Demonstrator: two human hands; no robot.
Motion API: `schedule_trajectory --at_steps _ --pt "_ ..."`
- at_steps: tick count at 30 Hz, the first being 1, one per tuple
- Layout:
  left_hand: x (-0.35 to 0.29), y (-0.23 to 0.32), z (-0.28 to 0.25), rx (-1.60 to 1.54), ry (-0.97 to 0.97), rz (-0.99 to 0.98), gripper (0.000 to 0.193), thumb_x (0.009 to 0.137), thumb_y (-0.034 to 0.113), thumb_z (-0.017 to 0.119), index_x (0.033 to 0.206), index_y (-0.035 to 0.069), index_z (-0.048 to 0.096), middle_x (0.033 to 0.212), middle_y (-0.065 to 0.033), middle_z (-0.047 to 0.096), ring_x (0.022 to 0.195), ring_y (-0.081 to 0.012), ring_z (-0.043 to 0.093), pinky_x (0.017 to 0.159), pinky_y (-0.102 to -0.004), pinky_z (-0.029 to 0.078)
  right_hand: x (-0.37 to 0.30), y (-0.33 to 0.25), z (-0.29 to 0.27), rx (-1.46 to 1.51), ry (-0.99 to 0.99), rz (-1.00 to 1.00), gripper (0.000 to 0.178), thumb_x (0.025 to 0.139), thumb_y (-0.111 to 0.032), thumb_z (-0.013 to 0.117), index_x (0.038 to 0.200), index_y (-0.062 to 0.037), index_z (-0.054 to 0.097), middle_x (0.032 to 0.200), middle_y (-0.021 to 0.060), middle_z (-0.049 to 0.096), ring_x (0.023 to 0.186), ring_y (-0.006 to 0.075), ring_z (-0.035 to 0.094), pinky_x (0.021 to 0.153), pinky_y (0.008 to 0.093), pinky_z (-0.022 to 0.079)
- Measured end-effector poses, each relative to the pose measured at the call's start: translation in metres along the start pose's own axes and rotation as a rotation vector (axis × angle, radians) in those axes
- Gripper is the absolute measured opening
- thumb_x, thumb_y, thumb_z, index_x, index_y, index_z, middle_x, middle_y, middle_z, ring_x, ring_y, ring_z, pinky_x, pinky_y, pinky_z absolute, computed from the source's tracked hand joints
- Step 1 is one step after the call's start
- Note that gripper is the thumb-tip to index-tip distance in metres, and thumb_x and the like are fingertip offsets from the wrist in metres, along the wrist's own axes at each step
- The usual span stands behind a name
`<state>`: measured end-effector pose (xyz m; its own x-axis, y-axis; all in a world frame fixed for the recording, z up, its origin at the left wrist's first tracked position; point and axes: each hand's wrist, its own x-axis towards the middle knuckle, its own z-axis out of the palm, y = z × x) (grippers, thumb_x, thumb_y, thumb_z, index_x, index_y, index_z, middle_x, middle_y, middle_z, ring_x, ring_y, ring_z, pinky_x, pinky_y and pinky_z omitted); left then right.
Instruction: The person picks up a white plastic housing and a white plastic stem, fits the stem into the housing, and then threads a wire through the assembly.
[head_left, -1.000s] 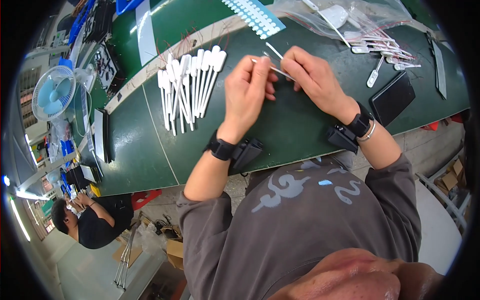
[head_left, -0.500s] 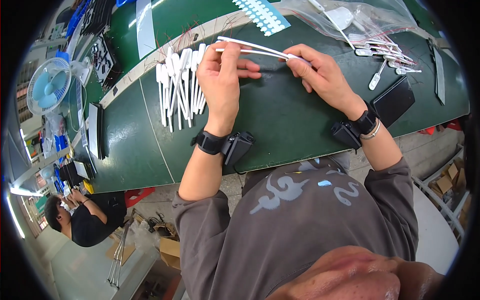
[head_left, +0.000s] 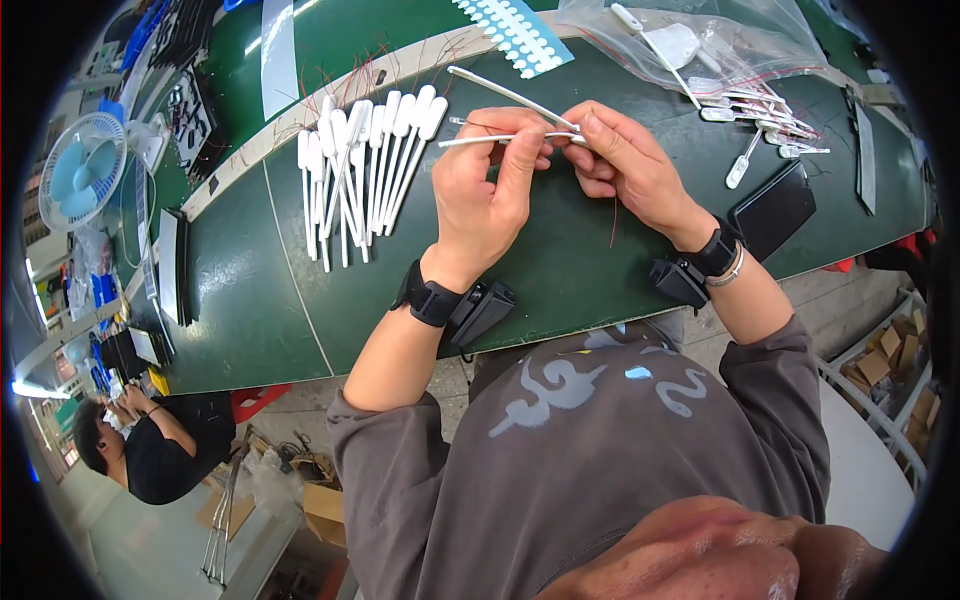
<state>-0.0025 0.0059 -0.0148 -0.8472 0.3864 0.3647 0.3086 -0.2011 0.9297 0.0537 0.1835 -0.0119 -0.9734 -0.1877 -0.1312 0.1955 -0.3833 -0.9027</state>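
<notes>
My left hand is closed, pinching a thin white plastic strip between thumb and fingers. A second, longer white plastic strip slants up and left from my right hand, whose thumb and fingers are closed on its near end. Both strips come together at the right fingertips, where their wider ends are mostly hidden. From beneath the right hand dangles a thin red wire. Left of my left hand lies a row of white paddle-headed sticks, some crossing, with red wires at their heads.
At the back right, a clear plastic bag lies beside a pile of opened white paddle pieces. A black phone-like slab is near my right wrist. Behind my hands lies a blue sheet of white stickers. Another person works at far left.
My left hand has moved right, closer to my right hand. The two strips now spread wider apart, and a red wire has come into sight under my right hand.
</notes>
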Motion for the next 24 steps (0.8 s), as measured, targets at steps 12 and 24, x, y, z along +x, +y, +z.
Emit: schedule_trajectory --at_steps 12,24 --pt "-0.004 0.008 0.004 0.042 -0.036 0.08 0.013 0.1 0.01 0.059 0.097 -0.002 0.06 0.091 -0.0095 0.071 0.071 -0.0131 0.068 0.062 -0.024 0.055 -0.004 -0.002 -0.001 0.008 -0.04 0.035 0.035 0.108 -0.038 0.04 0.107 -0.0059 0.054 0.075 -0.0038 0.039 0.06 0.0045 0.027 0.052 0.0201 0.026" --pt "0.011 0.007 -0.016 -0.189 -0.004 -0.245 0.016 0.101 0.014 0.059 0.104 -0.001 0.053 0.089 -0.0087 0.067 0.074 -0.0124 0.065 0.066 -0.0243 0.055 0.0 -0.016 -0.003 -0.2 -0.22 0.143 0.037 0.107 -0.039 0.042 0.109 -0.0054 0.056 0.082 0.0028 0.062 0.061 0.0043 0.046 0.058 0.0182 0.037"
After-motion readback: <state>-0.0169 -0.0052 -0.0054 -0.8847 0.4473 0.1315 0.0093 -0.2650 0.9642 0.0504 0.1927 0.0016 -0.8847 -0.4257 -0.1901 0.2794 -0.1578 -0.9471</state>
